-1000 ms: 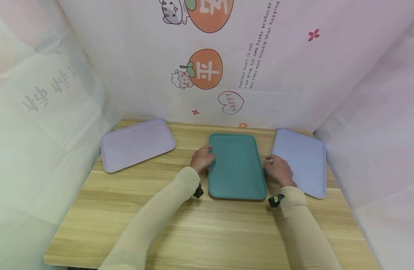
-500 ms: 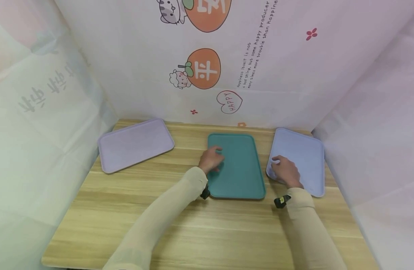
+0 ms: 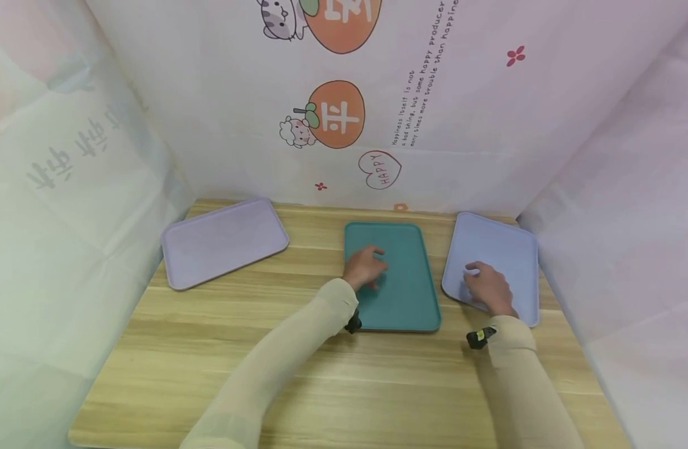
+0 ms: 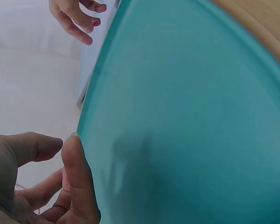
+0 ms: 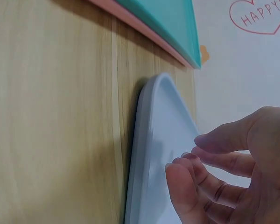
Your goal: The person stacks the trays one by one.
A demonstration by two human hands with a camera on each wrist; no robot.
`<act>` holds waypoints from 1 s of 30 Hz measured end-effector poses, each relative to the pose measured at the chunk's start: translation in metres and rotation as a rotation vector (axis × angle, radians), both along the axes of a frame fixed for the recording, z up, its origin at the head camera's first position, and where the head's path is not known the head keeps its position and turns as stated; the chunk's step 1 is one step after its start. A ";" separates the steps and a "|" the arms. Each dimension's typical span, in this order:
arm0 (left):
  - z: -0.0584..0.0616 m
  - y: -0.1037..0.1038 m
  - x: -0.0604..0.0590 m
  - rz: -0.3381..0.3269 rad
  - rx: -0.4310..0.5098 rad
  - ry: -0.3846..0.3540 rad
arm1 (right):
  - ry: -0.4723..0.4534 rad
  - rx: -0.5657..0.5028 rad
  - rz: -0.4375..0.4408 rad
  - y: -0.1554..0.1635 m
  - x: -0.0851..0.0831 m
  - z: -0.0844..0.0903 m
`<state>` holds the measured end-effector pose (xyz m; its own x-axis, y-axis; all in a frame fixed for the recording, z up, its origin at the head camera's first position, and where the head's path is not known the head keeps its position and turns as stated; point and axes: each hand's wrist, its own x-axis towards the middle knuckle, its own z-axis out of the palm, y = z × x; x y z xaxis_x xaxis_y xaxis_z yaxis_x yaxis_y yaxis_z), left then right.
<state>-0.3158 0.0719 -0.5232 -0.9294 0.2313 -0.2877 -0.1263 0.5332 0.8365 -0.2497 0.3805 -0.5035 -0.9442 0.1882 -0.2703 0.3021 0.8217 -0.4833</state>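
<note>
A teal tray lies in the middle of the wooden table, stacked over a pink tray whose edge shows in the right wrist view. My left hand hovers above the teal tray's left part, fingers loosely bent and holding nothing; its shadow falls on the tray in the left wrist view. To the right lies a pale blue tray, slightly turned. Over that tray's front part hangs my right hand, its fingers relaxed and apart from the surface, nothing between them.
A lilac tray lies at the back left of the table, set at an angle. White printed sheeting walls in the table at the back and both sides.
My left hand has moved right, from the teal tray's left edge to above its surface. My right hand has moved right, from between the trays to over the pale blue one.
</note>
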 end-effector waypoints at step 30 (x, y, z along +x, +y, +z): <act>0.028 0.055 0.027 -0.079 0.029 -0.006 | 0.019 -0.001 -0.065 0.061 0.028 0.004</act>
<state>-0.2892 0.1268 -0.4955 -0.9062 0.3118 -0.2857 -0.0903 0.5175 0.8509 -0.2215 0.4411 -0.4991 -0.9350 0.2489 -0.2525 0.3454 0.8003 -0.4901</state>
